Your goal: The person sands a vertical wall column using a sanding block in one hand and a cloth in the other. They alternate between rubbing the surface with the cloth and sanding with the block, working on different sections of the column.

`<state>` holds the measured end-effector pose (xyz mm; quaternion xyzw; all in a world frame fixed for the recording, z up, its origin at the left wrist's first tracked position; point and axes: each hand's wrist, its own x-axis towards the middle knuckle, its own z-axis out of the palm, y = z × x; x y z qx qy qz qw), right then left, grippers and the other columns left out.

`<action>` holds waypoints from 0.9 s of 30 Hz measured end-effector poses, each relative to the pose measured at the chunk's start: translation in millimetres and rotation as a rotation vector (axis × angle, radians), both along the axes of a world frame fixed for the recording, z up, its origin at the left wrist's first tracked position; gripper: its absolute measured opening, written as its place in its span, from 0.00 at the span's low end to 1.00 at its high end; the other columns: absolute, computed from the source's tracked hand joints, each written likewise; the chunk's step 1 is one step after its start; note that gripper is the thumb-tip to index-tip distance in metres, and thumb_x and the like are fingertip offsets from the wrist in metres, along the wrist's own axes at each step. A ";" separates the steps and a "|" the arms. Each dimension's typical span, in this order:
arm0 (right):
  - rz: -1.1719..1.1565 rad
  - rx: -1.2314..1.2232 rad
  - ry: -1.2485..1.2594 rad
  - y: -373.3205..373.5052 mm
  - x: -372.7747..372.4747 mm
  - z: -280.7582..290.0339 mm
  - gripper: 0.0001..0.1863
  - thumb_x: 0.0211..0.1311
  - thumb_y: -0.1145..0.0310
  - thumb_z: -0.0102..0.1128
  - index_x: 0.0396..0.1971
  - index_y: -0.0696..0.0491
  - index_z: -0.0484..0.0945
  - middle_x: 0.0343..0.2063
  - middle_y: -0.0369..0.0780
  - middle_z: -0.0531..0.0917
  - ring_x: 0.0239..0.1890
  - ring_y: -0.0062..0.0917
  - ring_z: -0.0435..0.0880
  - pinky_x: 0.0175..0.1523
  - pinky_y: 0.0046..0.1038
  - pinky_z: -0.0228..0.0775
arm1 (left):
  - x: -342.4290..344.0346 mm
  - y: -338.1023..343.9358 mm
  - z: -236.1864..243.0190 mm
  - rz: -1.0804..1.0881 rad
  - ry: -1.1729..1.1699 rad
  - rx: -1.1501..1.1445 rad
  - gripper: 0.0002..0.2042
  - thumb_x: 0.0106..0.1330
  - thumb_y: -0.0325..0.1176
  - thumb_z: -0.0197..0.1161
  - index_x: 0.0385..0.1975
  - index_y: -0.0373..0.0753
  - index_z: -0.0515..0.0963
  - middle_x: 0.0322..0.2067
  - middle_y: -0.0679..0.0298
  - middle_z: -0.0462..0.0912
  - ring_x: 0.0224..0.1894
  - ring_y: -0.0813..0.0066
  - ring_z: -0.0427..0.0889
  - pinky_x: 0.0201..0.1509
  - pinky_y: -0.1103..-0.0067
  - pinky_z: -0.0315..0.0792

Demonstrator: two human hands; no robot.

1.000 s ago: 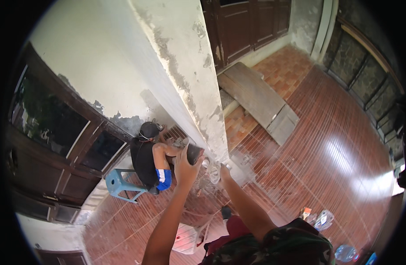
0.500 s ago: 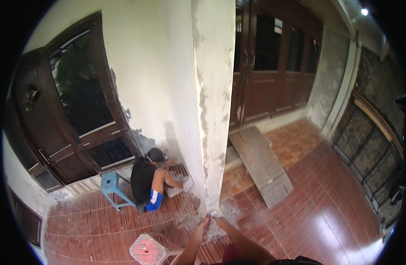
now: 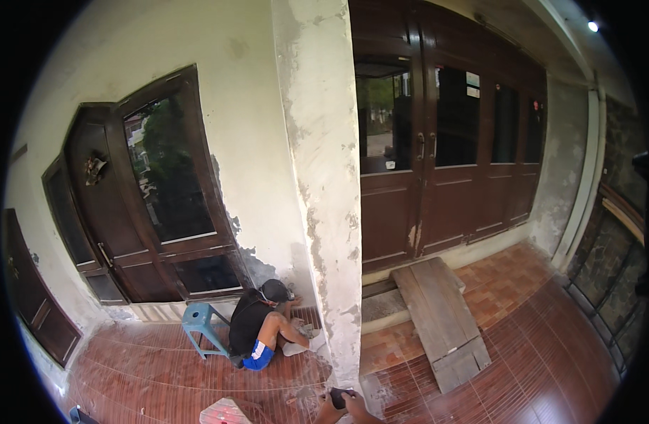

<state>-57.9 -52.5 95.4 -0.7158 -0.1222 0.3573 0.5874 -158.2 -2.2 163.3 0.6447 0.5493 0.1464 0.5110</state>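
My left hand [image 3: 329,410] and my right hand [image 3: 355,405] are close together at the lower edge, in front of the foot of a pillar. Between them is a small dark, flat piece [image 3: 341,396], which the fingers of both hands pinch; its kind is too small to make out. Just beyond stands the pillar [image 3: 323,191], cream-white with patchy, scraped grey areas along its corner and lower part. My forearms are mostly cut off by the lower edge.
Left of the pillar, a person [image 3: 257,325] in a black top squats at the wall, beside a blue plastic stool [image 3: 201,321]. A pale stool top [image 3: 224,411] stands near me at lower left. Wooden boards [image 3: 441,321] slope from the doorstep on the right.
My view has tilted up, so the scene sits lower. My hands have come back from the pillar's base, and the dark piece now shows between them.
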 end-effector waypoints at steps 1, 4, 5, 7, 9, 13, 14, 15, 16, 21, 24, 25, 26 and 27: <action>-0.010 -0.003 0.066 -7.1 13.5 -5.4 0.21 0.64 0.57 0.68 0.47 0.60 0.83 0.37 0.42 0.86 0.40 0.23 0.83 0.46 0.31 0.75 | -3.7 5.8 -6.3 -0.006 -0.086 -0.139 0.31 0.66 0.49 0.64 0.62 0.33 0.73 0.59 0.54 0.76 0.63 0.58 0.72 0.67 0.63 0.66; 0.058 0.093 0.257 -22.0 40.2 -13.7 0.23 0.65 0.55 0.68 0.48 0.60 0.83 0.35 0.40 0.87 0.38 0.21 0.83 0.46 0.27 0.75 | -22.3 16.8 -28.4 -0.004 -0.364 -0.562 0.28 0.69 0.50 0.60 0.62 0.36 0.72 0.59 0.57 0.76 0.63 0.57 0.72 0.67 0.64 0.66; 0.092 0.136 0.329 -24.4 44.9 -13.3 0.23 0.66 0.54 0.67 0.49 0.59 0.83 0.35 0.40 0.87 0.38 0.21 0.83 0.46 0.27 0.75 | -24.3 18.5 -34.3 0.137 -0.386 -0.546 0.24 0.73 0.50 0.53 0.61 0.41 0.75 0.58 0.60 0.77 0.62 0.59 0.73 0.67 0.65 0.67; 0.258 -0.002 0.295 -25.5 44.8 -9.0 0.26 0.70 0.49 0.62 0.51 0.59 0.82 0.38 0.42 0.87 0.43 0.23 0.84 0.51 0.28 0.75 | -19.2 9.3 -42.1 0.248 -0.355 -0.666 0.26 0.71 0.54 0.55 0.59 0.40 0.75 0.49 0.58 0.82 0.57 0.54 0.79 0.63 0.61 0.72; 0.383 0.032 0.075 -22.4 33.5 -1.1 0.27 0.71 0.49 0.59 0.51 0.60 0.82 0.41 0.45 0.88 0.45 0.29 0.85 0.52 0.31 0.75 | -8.9 -8.8 -41.4 0.215 -0.641 -0.832 0.23 0.76 0.52 0.43 0.55 0.44 0.78 0.45 0.58 0.86 0.50 0.55 0.84 0.57 0.59 0.78; 0.369 -0.048 -0.332 -17.0 6.8 20.9 0.26 0.72 0.48 0.57 0.52 0.58 0.81 0.44 0.53 0.86 0.45 0.47 0.87 0.49 0.39 0.78 | 5.7 -34.0 -18.6 0.522 -0.922 -0.859 0.22 0.77 0.47 0.40 0.55 0.41 0.78 0.46 0.54 0.86 0.47 0.56 0.86 0.55 0.62 0.80; 0.344 -0.076 -0.364 -16.7 2.8 27.9 0.26 0.72 0.48 0.56 0.52 0.57 0.81 0.45 0.54 0.86 0.45 0.48 0.87 0.48 0.39 0.78 | 8.4 -36.0 -13.8 0.531 -0.945 -0.801 0.22 0.78 0.46 0.40 0.54 0.41 0.78 0.46 0.53 0.86 0.48 0.55 0.86 0.55 0.63 0.80; 0.337 0.049 -0.386 -15.3 0.0 35.4 0.26 0.71 0.47 0.56 0.51 0.56 0.82 0.43 0.54 0.86 0.45 0.48 0.87 0.48 0.39 0.78 | 10.6 -37.1 -10.7 0.525 -0.998 -0.701 0.22 0.78 0.46 0.39 0.54 0.40 0.78 0.47 0.52 0.86 0.48 0.55 0.85 0.55 0.63 0.80; 0.330 0.131 -0.395 -15.0 -1.6 43.2 0.26 0.71 0.46 0.56 0.51 0.55 0.83 0.42 0.53 0.87 0.45 0.48 0.87 0.48 0.40 0.78 | 12.2 -36.5 -9.4 0.615 -0.985 -0.701 0.23 0.78 0.46 0.40 0.54 0.39 0.79 0.46 0.51 0.86 0.48 0.55 0.85 0.54 0.63 0.80; 0.638 -0.082 -0.360 -19.5 -0.9 79.6 0.28 0.70 0.40 0.55 0.46 0.50 0.88 0.35 0.51 0.88 0.39 0.41 0.89 0.44 0.36 0.78 | 9.2 -34.9 -26.6 0.734 -0.352 -0.158 0.22 0.77 0.47 0.48 0.45 0.33 0.80 0.35 0.53 0.84 0.35 0.60 0.85 0.36 0.64 0.79; 0.770 -0.113 -0.183 -18.5 9.8 90.0 0.29 0.69 0.37 0.54 0.45 0.49 0.89 0.31 0.49 0.89 0.36 0.34 0.89 0.41 0.34 0.77 | 0.6 -37.6 -37.3 0.744 -0.241 -0.232 0.23 0.74 0.49 0.53 0.43 0.30 0.82 0.33 0.49 0.85 0.37 0.57 0.86 0.40 0.63 0.78; 0.823 -0.122 -0.147 -18.1 14.3 91.1 0.30 0.69 0.37 0.54 0.46 0.49 0.89 0.30 0.48 0.89 0.36 0.32 0.89 0.40 0.34 0.77 | -1.8 -38.2 -39.1 0.780 -0.280 -0.297 0.25 0.72 0.50 0.55 0.44 0.28 0.82 0.35 0.45 0.86 0.41 0.54 0.86 0.45 0.63 0.78; 0.859 -0.137 -0.123 -17.3 19.0 91.5 0.31 0.69 0.36 0.54 0.46 0.50 0.89 0.29 0.47 0.89 0.35 0.29 0.89 0.39 0.33 0.77 | -3.9 -39.1 -39.8 0.765 -0.249 -0.311 0.25 0.72 0.50 0.56 0.42 0.28 0.82 0.35 0.44 0.86 0.41 0.52 0.86 0.46 0.62 0.77; 0.897 -0.160 -0.058 -16.5 22.8 91.4 0.31 0.69 0.36 0.54 0.48 0.49 0.88 0.31 0.45 0.89 0.36 0.28 0.88 0.39 0.33 0.78 | -5.2 -38.9 -39.7 0.746 -0.236 -0.283 0.25 0.71 0.50 0.57 0.41 0.27 0.83 0.34 0.42 0.86 0.41 0.49 0.86 0.46 0.61 0.77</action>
